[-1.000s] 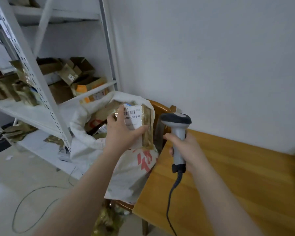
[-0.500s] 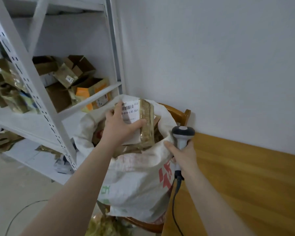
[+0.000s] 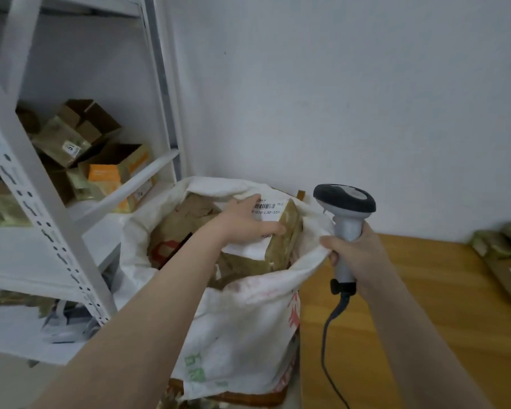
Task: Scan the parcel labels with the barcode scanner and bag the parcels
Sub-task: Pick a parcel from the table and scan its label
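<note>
Now a parcel (image 3: 281, 234) is gripped by the left hand (image 3: 245, 224) inside the open bag (image 3: 239, 320); the scanner (image 3: 346, 225) and bag rim are gripped by the right hand (image 3: 356, 250).

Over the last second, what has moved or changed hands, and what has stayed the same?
The left hand lowered the labelled parcel from above the white sack into its mouth, still gripping it. The right hand brought the scanner over to the sack's rim, which its fingers now seem to pinch. Both grips stayed; nothing was let go.
</note>
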